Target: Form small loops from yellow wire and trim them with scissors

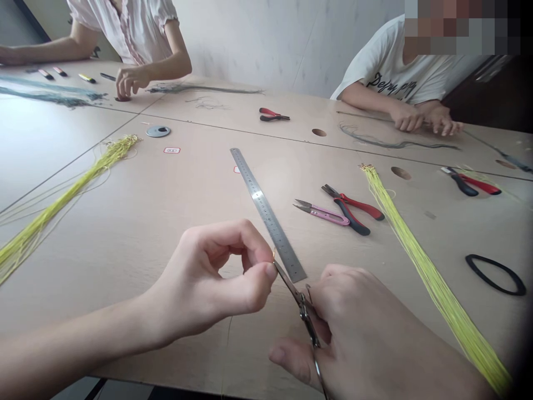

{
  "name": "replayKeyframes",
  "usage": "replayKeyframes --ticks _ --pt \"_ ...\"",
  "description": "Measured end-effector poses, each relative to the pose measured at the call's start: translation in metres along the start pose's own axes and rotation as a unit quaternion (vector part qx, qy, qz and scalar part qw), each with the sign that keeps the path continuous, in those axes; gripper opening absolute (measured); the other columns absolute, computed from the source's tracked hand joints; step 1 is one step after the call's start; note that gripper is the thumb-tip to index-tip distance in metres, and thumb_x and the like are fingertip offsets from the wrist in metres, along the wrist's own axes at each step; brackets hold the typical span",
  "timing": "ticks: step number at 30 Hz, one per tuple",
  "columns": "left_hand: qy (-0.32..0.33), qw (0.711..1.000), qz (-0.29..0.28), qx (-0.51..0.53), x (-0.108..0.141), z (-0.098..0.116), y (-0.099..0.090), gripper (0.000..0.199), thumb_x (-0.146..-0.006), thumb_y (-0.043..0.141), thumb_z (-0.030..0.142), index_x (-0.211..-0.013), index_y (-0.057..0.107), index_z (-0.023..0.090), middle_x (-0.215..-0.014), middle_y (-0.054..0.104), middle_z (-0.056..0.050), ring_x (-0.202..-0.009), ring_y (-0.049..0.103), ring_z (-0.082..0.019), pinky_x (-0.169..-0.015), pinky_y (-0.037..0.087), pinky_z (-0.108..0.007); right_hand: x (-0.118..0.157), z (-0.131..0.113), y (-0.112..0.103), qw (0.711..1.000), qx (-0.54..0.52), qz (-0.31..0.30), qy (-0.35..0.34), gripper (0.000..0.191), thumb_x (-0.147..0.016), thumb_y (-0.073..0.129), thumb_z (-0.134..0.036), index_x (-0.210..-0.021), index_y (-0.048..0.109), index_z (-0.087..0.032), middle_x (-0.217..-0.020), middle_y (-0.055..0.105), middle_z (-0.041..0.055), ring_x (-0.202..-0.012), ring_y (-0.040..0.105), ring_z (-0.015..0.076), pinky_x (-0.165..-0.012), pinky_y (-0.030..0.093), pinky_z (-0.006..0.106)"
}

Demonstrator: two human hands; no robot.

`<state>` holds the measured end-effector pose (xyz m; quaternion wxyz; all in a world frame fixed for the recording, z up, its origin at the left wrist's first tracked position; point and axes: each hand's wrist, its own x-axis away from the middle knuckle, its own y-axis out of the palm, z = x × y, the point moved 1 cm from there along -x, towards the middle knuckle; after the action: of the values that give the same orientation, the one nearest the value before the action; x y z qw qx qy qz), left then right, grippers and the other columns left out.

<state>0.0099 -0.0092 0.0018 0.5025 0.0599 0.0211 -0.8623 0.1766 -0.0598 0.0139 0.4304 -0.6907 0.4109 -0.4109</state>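
My left hand (233,272) is closed in a pinch, thumb against forefinger, on the end of a thin cord. A small gold-coloured tip (273,254) pokes out above the pinch, and a fine cord (229,333) hangs below the hand. In my right hand (353,316) is a pair of small metal scissors (303,308), their loops partly hidden by the fingers. The scissor tips touch or nearly touch the left fingertips; which, I cannot tell. Just beyond lies a steel ruler (266,211). Pink thread snips (322,212) and red-and-black pliers (352,208) lie beyond my right hand.
Bundles of yellow cord lie left (70,200) and right (416,255). A black oval ring (495,275) and more pliers (472,180) are at right. A grey disc (158,131) lies at left. Two people work across the table with dark cords (204,88).
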Motion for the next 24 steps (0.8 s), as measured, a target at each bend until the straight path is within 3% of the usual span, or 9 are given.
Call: replayKeyframes --ticks 3,9,15,20,24 --pt "-0.001 1.0 0.0 0.0 0.0 0.0 0.0 0.019 -0.071 0.059 0.004 -0.061 0.055 0.019 -0.053 0.053 0.006 -0.053 0.048 -0.008 -0.049 0.039 -0.019 0.001 0.0 -0.001 1.0 -0.011 0.012 0.005 0.054 -0.069 0.063 -0.061 -0.047 0.037 -0.019 -0.044 0.039 -0.0036 -0.042 0.03 0.0086 -0.043 0.02 0.023" --pt "-0.005 1.0 0.0 0.007 -0.001 -0.001 0.0 0.019 -0.071 0.058 0.004 -0.06 0.055 0.019 -0.053 0.053 0.005 -0.054 0.049 -0.009 -0.049 0.04 -0.02 0.001 0.001 0.001 0.999 -0.014 0.008 -0.033 0.052 -0.081 0.053 -0.058 -0.047 0.041 -0.019 -0.043 0.043 -0.002 -0.045 0.033 0.0112 -0.046 0.021 0.025" --pt "-0.002 1.0 0.0 0.013 0.001 0.001 0.0 0.019 -0.072 0.059 0.004 -0.061 0.055 0.019 -0.054 0.054 0.006 -0.053 0.048 -0.007 -0.049 0.04 -0.018 0.001 -0.002 -0.004 0.999 -0.041 -0.016 0.014 0.055 -0.067 0.065 -0.062 -0.048 0.036 -0.019 -0.043 0.038 -0.0044 -0.042 0.027 0.0087 -0.042 0.019 0.023" --pt "0.003 0.999 -0.002 0.032 0.001 -0.001 -0.001 0.019 -0.074 0.059 0.004 -0.063 0.056 0.019 -0.053 0.054 0.008 -0.054 0.05 -0.006 -0.052 0.042 -0.016 0.001 0.004 0.002 0.996 -0.048 0.038 -0.06 0.061 -0.076 0.05 -0.071 -0.048 0.037 -0.018 -0.042 0.04 -0.0033 -0.041 0.029 0.0087 -0.044 0.019 0.024" --pt "0.011 0.999 -0.005 0.042 0.001 -0.002 -0.001 0.019 -0.075 0.059 0.005 -0.064 0.056 0.02 -0.052 0.054 0.009 -0.053 0.05 -0.005 -0.052 0.043 -0.015 0.001 0.004 0.007 0.992 -0.053 0.072 -0.091 0.059 -0.083 0.047 -0.066 -0.048 0.037 -0.018 -0.041 0.04 -0.0032 -0.042 0.03 0.0092 -0.045 0.019 0.025"
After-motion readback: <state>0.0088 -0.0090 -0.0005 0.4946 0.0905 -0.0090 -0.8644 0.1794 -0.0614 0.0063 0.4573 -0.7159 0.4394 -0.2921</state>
